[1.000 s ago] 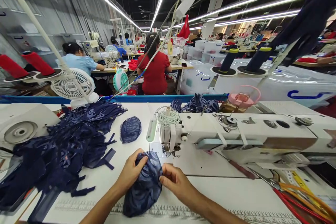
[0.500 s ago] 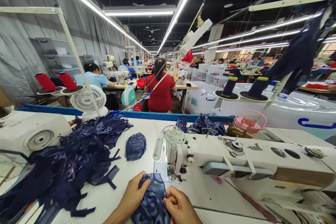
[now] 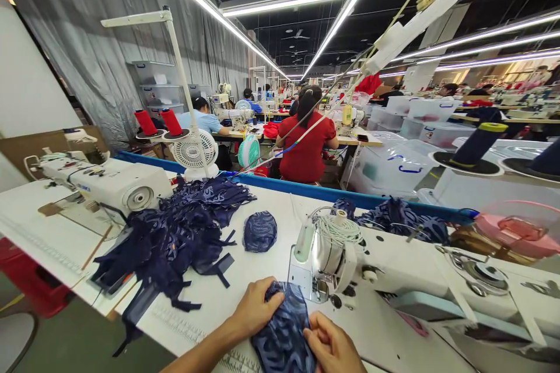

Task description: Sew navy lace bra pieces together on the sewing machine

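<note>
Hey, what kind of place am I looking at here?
Most likely a garment factory sewing floor. An industrial sewing machine stands right by the hands, a pile of navy patterned fabric pieces lies on the table, and other workers sit at further stations under strip lights.

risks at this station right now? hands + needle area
1. Both hands, left hand and right hand, pinch the navy patterned fabric piece right in front of the sewing machine head; fingertips sit close to the needle area, so a pinch or prick seems possible.
2. The loose pile of navy fabric pieces hangs over the table edge; strips could slide off.
</note>
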A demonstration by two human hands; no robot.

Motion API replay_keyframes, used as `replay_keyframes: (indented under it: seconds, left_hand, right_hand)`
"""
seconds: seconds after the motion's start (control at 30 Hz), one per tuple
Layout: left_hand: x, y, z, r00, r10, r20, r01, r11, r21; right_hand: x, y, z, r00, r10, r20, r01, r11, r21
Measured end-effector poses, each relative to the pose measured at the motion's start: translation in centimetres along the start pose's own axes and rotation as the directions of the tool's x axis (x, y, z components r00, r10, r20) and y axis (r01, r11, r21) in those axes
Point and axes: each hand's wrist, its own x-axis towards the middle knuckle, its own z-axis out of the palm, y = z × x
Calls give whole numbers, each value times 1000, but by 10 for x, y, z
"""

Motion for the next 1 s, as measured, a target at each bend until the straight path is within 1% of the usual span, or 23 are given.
replay_keyframes:
  seconds: [0.17, 0.27, 0.7, 0.9, 1.0]
  left_hand:
    - [-2, 0, 2, 1000, -8, -12, 8, 999, 44]
    - [-2, 0, 4, 1000, 8, -17, -8, 999, 38]
    - [-6, -1, 8, 997, 46, -56, -44, 999, 32]
    - [-8, -2, 10, 996, 60, -62, -58, 998, 39]
    - [-6, 0, 6, 996, 74, -55, -72, 997, 39]
  right_hand:
    - [-1, -1, 3, 999, -16, -29, 16, 1000, 18]
    - [-1, -2, 4, 1000, -6, -31, 7, 999, 31]
    - [-1, 0, 4, 998, -40, -38, 41, 998, 48]
    - [-3, -7, 5, 999, -27, -43, 30, 997, 68]
    - [-5, -12, 3, 999, -26, -39, 29, 997, 74]
